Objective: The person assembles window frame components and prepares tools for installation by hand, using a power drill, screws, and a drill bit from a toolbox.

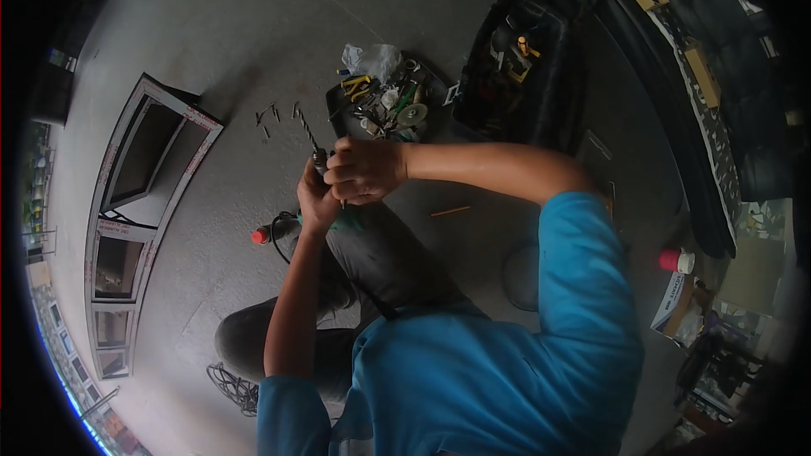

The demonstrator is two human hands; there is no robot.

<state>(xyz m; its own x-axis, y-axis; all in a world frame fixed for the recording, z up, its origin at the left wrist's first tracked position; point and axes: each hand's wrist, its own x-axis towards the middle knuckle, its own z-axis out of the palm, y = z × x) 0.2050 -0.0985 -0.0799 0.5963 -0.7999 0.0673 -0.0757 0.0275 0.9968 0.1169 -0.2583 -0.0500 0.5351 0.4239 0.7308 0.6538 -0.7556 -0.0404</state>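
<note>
A power drill with a green body (348, 220) rests by my bent leg, mostly hidden under my hands. From its metal chuck (320, 159) a long twist drill bit (306, 128) points up and away from me. My left hand (315, 198) is closed round the drill at the chuck. Pressed up against it from the right, my right hand (365, 171) is closed in a fist beside the chuck. What lies inside those fingers is hidden; a small thin tip shows just below them.
Several loose bits (267, 118) lie on the floor near a tray of tools (437, 78). A black toolbox (475, 67) stands to its right. Framed panels (160, 171) lie at left. A red-ended item (258, 237), coiled cable (232, 388) and orange pencil-like stick (450, 211) are nearby.
</note>
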